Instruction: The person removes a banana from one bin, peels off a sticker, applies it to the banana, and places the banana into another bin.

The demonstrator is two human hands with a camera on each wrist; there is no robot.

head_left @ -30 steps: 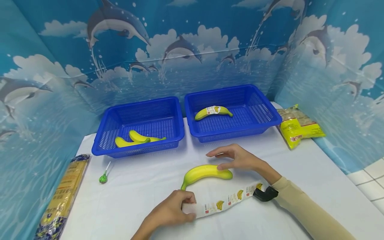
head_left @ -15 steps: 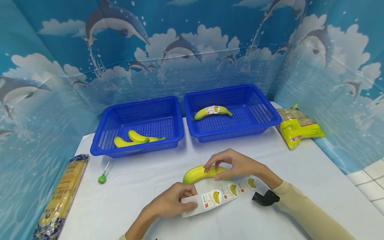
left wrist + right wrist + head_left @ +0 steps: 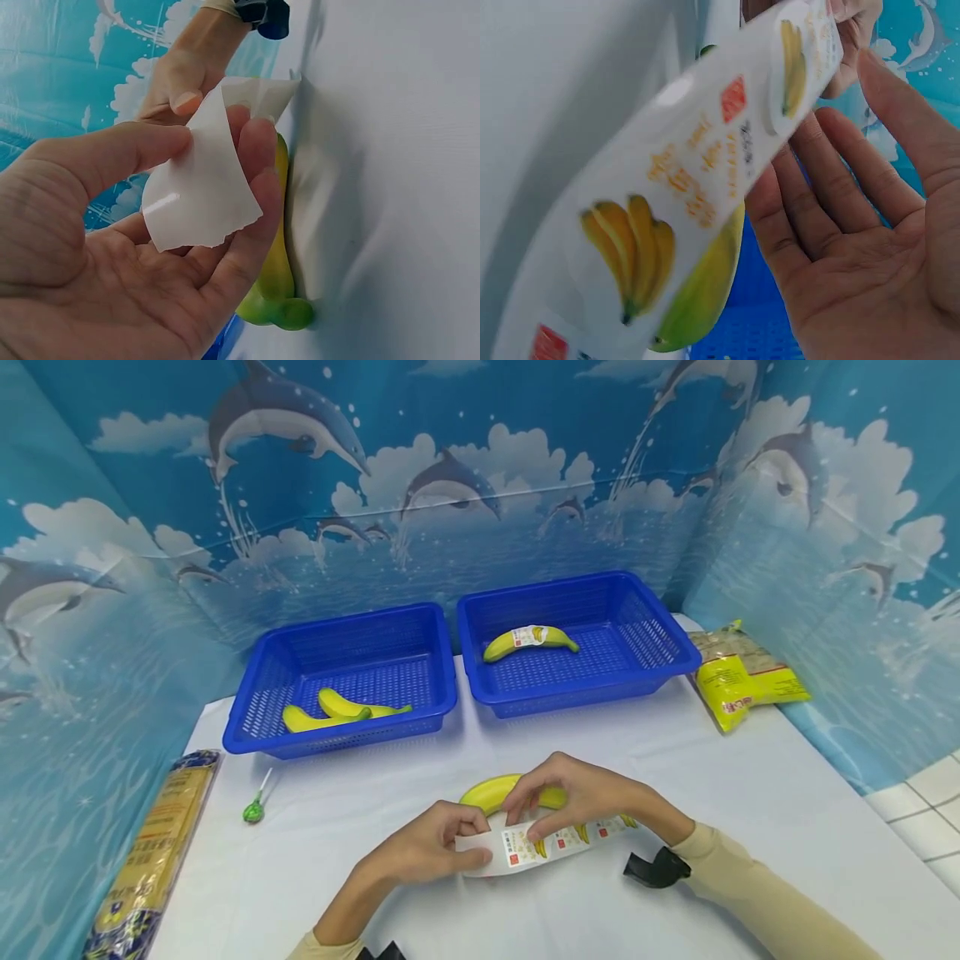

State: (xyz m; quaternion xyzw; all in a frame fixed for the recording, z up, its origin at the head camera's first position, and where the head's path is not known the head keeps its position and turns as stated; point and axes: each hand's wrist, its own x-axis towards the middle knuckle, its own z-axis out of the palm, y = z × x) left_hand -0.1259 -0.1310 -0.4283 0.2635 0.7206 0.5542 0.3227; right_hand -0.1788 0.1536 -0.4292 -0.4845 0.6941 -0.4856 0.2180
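A white strip of banana-print stickers (image 3: 555, 850) stretches in front of a yellow banana (image 3: 486, 795) on the white table. My left hand (image 3: 431, 847) pinches the blank left end of this strip between thumb and fingers; its torn edge shows in the left wrist view. My right hand (image 3: 581, 793) is at the first printed label, its thumb overlapping the label in the head view. Seen from the right wrist, its fingers (image 3: 832, 169) reach behind the strip and the thumb stands apart from the edge. The banana's right part is hidden by the right hand.
Two blue baskets stand behind: the left basket (image 3: 258, 727) holds two bananas (image 3: 341, 703), the right basket (image 3: 600, 687) one labelled banana (image 3: 495, 650). A green lollipop (image 3: 253, 812) and a long yellow packet (image 3: 157, 843) lie left. A yellow bag (image 3: 738, 681) lies far right.
My right hand has come down and left from the banana to the strip's first label. My left hand has raised the strip's end slightly away from me, closer to the banana.
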